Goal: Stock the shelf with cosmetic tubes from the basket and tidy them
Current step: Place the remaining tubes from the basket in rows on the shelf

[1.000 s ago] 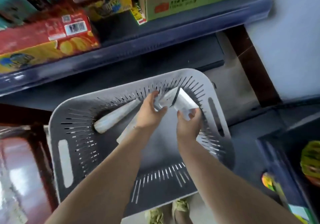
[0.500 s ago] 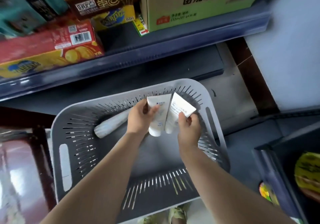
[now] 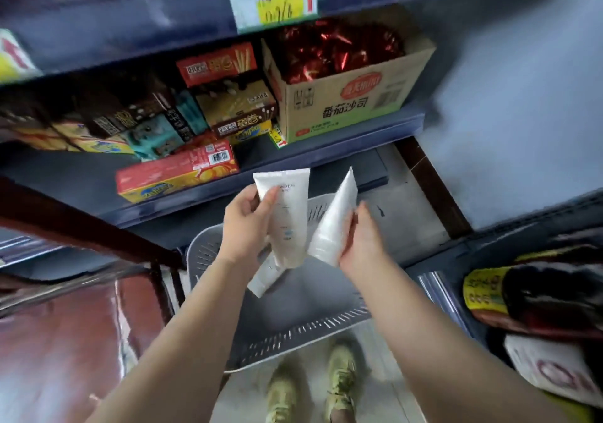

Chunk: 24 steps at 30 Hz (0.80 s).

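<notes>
My left hand [image 3: 245,226] grips a white cosmetic tube [image 3: 288,213] held upright, crimped end up, and a second white tube [image 3: 266,277] pokes out below that hand. My right hand [image 3: 362,243] holds another white tube [image 3: 336,220], tilted with its narrow end up. Both hands are raised above the grey slotted basket [image 3: 293,331], which sits on the floor in front of my feet. The blue shelf [image 3: 182,190] lies just beyond the tubes.
The shelf carries snack boxes: a red and yellow box [image 3: 177,174] at its front and an open cardboard carton [image 3: 346,96] at the right. A dark red rail [image 3: 81,223] crosses at left. A blue bin with packets [image 3: 538,295] stands at right.
Both hands have lifted the tubes up out of the basket toward the shelf. The view has tilted upward, and more of the shelf shows.
</notes>
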{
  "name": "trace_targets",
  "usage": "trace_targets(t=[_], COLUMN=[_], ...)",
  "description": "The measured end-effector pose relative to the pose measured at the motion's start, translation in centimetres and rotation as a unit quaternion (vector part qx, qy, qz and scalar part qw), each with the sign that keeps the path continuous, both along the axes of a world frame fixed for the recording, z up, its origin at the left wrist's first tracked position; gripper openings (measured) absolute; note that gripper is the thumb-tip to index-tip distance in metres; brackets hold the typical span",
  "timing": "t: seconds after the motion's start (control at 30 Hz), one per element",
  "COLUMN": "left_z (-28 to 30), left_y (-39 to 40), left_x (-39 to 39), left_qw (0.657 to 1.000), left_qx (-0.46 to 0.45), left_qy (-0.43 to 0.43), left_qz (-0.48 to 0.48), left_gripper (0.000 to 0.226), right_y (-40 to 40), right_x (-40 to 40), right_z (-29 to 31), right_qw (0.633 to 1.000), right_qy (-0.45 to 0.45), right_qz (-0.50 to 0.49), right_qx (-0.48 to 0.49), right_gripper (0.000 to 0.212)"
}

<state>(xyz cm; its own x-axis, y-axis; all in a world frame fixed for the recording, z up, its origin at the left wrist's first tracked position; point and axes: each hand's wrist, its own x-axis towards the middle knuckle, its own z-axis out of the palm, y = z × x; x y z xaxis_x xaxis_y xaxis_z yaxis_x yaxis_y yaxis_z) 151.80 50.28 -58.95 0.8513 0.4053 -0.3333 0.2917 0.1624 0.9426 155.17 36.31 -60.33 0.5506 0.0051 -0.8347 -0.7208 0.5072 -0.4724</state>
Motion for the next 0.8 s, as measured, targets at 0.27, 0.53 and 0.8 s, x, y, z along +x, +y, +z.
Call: trace_targets(t=[0.27,0.53,0.8], left_z=[17.1,33.8,44.3], left_y=[-1.2,-4.2,-11.3], left_x=[-1.3,-1.0,-2.7], left_qw=[0.996,0.961,0.912], left_qx=[-0.028,0.03,-0.012], left_qy=[-0.054,-0.192,-0.253], left_qz=[-0.068,-0.198,-0.323], left_gripper=[0.015,0.014,0.016], right_y=[-3.2,-5.2,-12.7], right_x=[-3.2,-6.5,-11.7], right_z=[19.8,35.9,45.1], right_qw=[0.99,0.957,0.914], right_qy=[-0.123,-0.286,-0.374], right_qz=[0.037,-0.039,-0.143], right_qx=[0.049,0.025,-0.066], right_gripper=[0.036,0.022,0.019])
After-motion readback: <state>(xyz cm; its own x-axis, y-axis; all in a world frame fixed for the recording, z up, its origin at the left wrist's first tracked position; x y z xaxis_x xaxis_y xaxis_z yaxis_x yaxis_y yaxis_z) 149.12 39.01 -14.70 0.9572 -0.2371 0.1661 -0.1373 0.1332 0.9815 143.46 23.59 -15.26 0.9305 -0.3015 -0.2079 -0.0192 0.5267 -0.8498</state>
